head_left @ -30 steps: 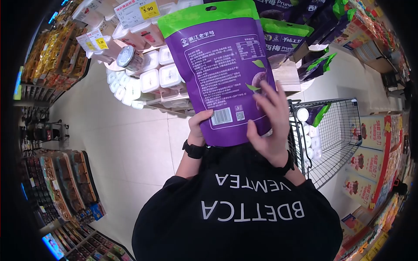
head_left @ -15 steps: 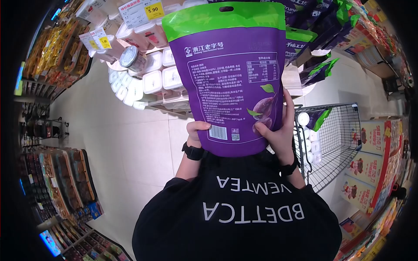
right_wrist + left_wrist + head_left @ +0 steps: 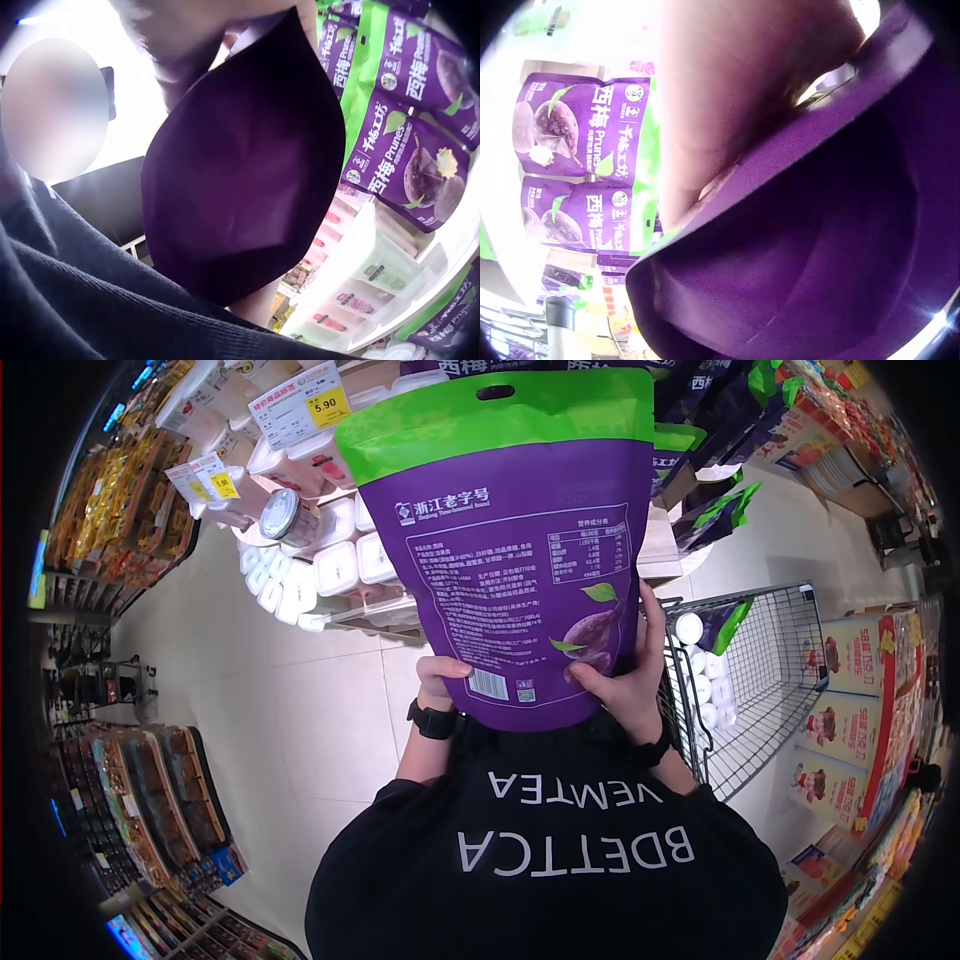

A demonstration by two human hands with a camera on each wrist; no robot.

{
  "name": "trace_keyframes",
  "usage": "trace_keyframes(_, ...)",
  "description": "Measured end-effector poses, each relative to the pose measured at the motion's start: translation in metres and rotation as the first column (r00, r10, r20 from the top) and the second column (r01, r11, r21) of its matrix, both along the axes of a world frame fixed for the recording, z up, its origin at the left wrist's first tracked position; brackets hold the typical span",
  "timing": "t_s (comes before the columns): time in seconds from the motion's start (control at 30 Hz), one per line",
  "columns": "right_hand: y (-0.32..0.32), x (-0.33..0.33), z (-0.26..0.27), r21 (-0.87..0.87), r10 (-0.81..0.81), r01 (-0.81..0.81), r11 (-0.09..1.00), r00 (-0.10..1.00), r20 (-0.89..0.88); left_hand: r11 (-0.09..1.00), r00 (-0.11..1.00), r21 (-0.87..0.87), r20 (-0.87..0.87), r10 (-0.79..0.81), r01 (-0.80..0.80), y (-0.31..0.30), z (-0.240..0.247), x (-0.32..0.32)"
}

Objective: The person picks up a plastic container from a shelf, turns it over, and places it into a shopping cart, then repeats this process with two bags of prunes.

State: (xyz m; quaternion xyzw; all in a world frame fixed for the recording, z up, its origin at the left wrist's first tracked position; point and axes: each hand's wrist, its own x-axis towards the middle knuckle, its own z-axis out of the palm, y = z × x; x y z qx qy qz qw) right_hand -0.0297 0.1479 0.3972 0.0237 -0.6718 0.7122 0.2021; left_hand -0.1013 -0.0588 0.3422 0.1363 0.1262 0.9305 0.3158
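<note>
A large purple pouch with a green top is held upright in front of the chest, its printed back and barcode facing the head camera. My left hand grips its lower left edge, thumb on the front beside the barcode. My right hand grips the lower right edge, thumb near the plum picture; its other fingers pass behind. In the left wrist view the purple bottom of the pouch lies against the left hand. The same pouch bottom fills the middle of the right wrist view.
A display table holds white-lidded tubs and price signs; more prune pouches stand behind. A wire cart with several tubs and a pouch is at the right. Stocked shelves line the left, promotional boxes the right.
The right hand, which was loosely spread over the pouch a second ago, now grips its lower right edge. The pouch has turned squarer to the head camera and appears larger and lower.
</note>
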Motion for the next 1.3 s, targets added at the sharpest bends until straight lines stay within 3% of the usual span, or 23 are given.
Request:
trace_keyframes(0.2, 0.002, -0.001, -0.004, 0.079, -0.011, 0.017, 0.997, 0.997, -0.072, 0.999, 0.999, -0.033, 0.014, 0.029, -0.029, -0.001, -0.002, -0.001)
trace_keyframes(0.6, 0.004, -0.001, -0.005, 0.021, 0.013, -0.011, 1.000, 0.995, -0.097, 0.997, 1.000, -0.074, 0.002, 0.027, -0.027, 0.002, -0.001, -0.003)
trace_keyframes(1.3, 0.007, 0.001, -0.010, -0.030, -0.038, 0.039, 0.999, 0.999, 0.024, 0.995, 0.997, -0.064, -0.016, -0.075, 0.074, 0.003, 0.004, -0.004)
